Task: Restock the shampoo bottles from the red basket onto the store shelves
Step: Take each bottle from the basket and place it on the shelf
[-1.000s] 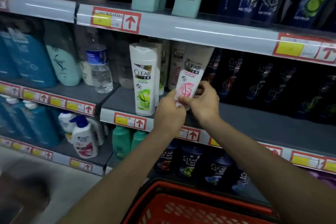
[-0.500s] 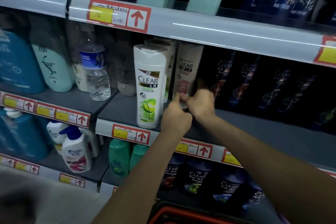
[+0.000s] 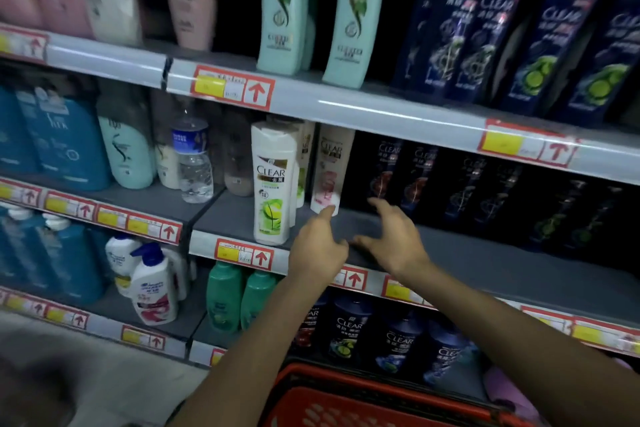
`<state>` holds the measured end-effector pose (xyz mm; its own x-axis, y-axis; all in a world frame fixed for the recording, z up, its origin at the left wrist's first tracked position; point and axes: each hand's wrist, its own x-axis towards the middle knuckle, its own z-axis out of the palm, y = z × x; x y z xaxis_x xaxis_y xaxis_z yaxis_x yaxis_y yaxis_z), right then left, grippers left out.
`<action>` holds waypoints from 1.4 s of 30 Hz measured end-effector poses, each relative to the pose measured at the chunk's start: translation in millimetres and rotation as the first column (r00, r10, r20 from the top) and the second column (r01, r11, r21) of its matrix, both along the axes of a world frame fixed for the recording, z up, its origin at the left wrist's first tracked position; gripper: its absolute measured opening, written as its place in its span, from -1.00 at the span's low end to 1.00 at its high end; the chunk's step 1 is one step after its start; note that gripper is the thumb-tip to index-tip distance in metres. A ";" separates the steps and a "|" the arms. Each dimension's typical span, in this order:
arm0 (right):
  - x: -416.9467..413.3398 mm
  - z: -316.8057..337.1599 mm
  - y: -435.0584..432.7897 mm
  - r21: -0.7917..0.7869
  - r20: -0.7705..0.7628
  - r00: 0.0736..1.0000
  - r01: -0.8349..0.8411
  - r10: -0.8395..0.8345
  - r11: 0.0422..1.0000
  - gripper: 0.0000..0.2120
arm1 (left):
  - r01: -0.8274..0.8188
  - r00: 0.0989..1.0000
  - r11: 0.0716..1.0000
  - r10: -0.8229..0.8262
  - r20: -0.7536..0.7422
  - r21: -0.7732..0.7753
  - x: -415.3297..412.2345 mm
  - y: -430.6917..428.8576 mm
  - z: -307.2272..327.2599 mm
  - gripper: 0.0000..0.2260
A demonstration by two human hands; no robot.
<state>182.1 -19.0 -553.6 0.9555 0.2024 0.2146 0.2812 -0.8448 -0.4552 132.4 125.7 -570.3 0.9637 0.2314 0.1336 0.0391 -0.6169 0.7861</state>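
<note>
A white Clear shampoo bottle with a pink label (image 3: 329, 170) stands upright on the middle shelf (image 3: 485, 263), behind and right of a white Clear bottle with a green label (image 3: 273, 184). My left hand (image 3: 318, 246) hovers just in front of the pink-label bottle, its index fingertip at the bottle's base, the other fingers curled and holding nothing. My right hand (image 3: 394, 239) is spread above the bare shelf to the right, apart from the bottle. The red basket (image 3: 332, 399) sits at the bottom of the view below my arms.
Dark Clear bottles (image 3: 422, 177) fill the back of the middle shelf on the right. A water bottle (image 3: 194, 163) and teal and blue bottles stand to the left. Mint bottles (image 3: 353, 10) and dark blue packs (image 3: 540, 38) line the upper shelf. More bottles fill the lower shelf.
Both hands let go of the pink-label bottle, which now stands on the shelf. The hands drew back toward me and the right hand spread wide.
</note>
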 end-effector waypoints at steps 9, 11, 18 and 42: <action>-102.9 34.2 -78.5 -0.290 -0.151 0.985 -0.127 0.085 0.949 0.04 | 0.097 0.995 0.882 -0.099 -0.019 0.460 -95.4 -7.6 25.4 -0.26; -132.6 35.1 -92.7 -0.319 -0.167 0.978 -0.174 0.126 0.932 0.02 | 0.125 0.992 0.843 -0.118 -0.047 0.523 -119.5 -4.0 24.2 -0.19; -214.9 -27.1 -146.7 -0.202 -0.350 0.895 -0.360 0.277 0.911 -0.45 | 0.378 0.893 0.798 -0.182 -0.411 0.469 -188.4 -0.8 -23.7 -0.13; -287.0 -231.4 -178.5 -0.548 -0.634 0.730 -0.656 0.254 0.518 -0.56 | 0.857 0.468 0.414 -0.373 -0.801 0.307 -230.9 -56.5 -153.9 -0.34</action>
<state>-104.9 -197.5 -785.0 0.6055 0.5226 -0.6002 0.6736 -0.7382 0.0368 -98.4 69.3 -724.2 0.6780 -0.3744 -0.6326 -0.3392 -0.9228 0.1826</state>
